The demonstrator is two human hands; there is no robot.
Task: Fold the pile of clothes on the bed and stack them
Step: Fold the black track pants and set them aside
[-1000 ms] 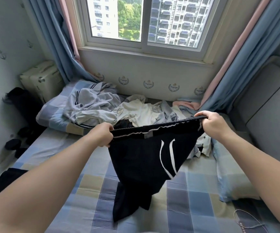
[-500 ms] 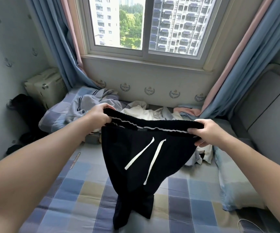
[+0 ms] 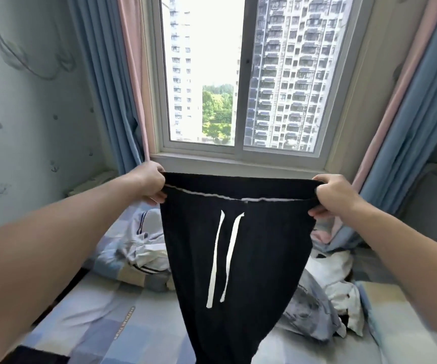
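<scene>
Left hand [image 3: 150, 183] and right hand [image 3: 335, 194] grip the waistband ends of the black trousers [image 3: 238, 258], now lifted higher and hanging straight between them over the bed [image 3: 86, 319], so I judge folding can start.

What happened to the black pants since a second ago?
The left hand and right hand lifted the black pants up from over the bed to the height of the window sill and pulled the waistband level. The white drawstrings now hang straight. Both hands grip the waistband ends as before; the clothes pile stays on the bed.
</scene>
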